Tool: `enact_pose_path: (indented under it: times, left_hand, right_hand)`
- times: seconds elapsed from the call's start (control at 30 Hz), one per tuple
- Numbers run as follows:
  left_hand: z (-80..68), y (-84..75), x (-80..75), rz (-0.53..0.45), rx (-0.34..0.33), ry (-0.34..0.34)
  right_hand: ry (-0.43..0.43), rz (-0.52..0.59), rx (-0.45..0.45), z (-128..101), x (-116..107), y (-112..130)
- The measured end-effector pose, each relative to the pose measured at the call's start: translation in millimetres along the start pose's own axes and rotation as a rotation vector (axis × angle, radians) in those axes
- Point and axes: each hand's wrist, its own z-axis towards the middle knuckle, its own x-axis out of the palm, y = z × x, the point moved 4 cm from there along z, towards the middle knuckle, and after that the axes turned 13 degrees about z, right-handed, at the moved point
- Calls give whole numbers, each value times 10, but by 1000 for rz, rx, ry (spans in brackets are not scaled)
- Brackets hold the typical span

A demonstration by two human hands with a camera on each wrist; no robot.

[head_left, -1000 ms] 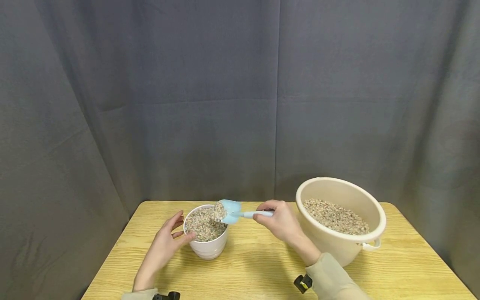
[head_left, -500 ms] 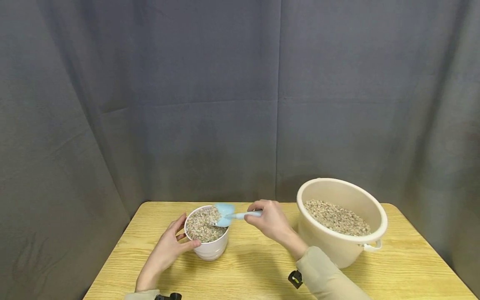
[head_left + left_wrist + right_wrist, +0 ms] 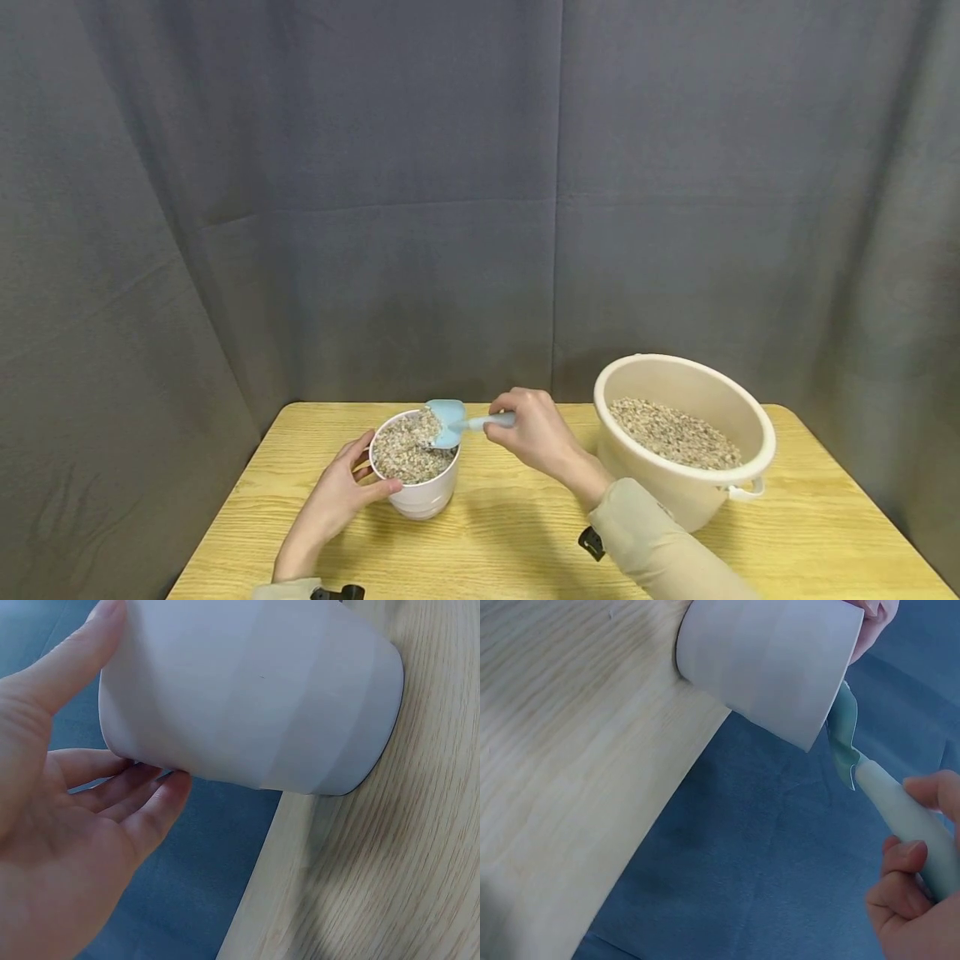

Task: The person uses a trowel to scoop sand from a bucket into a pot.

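A white ribbed pot [image 3: 423, 498], filled near its rim with small mixed gravel [image 3: 405, 460], stands on the table. My left hand [image 3: 339, 490] holds it by the left side, thumb on the near wall and fingers behind; the left wrist view shows fingertips [image 3: 174, 796] against the pot. My right hand [image 3: 538, 429] grips the pale handle of a light blue hand trowel [image 3: 447, 423]. The trowel blade lies over the pot's right rim, its tip in the gravel. From the right wrist, the blade [image 3: 843, 731] appears at the pot's mouth, its tip hidden.
A large cream bucket [image 3: 667, 492] with a white side handle stands on the right, partly filled with the same gravel [image 3: 671, 433]. The wooden table [image 3: 495, 533] ends just behind the pot and bucket, at a grey curtain [image 3: 420, 250].
My right hand has moved left with the trowel, bringing the blade farther over the pot, and its handle has tipped up slightly. My left thumb has shifted onto the pot's near wall.
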Motion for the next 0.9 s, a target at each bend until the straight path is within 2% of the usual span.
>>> enact_pose_path:
  times: [0.4,0.9]
  left_hand:
    - [-2,37,-1,27,-1,0]
    - [10,41,4,-20,-10,18]
  right_hand:
    - [31,-36,-21,32,-31,65]
    - [44,-78,-57,47,-100,104]
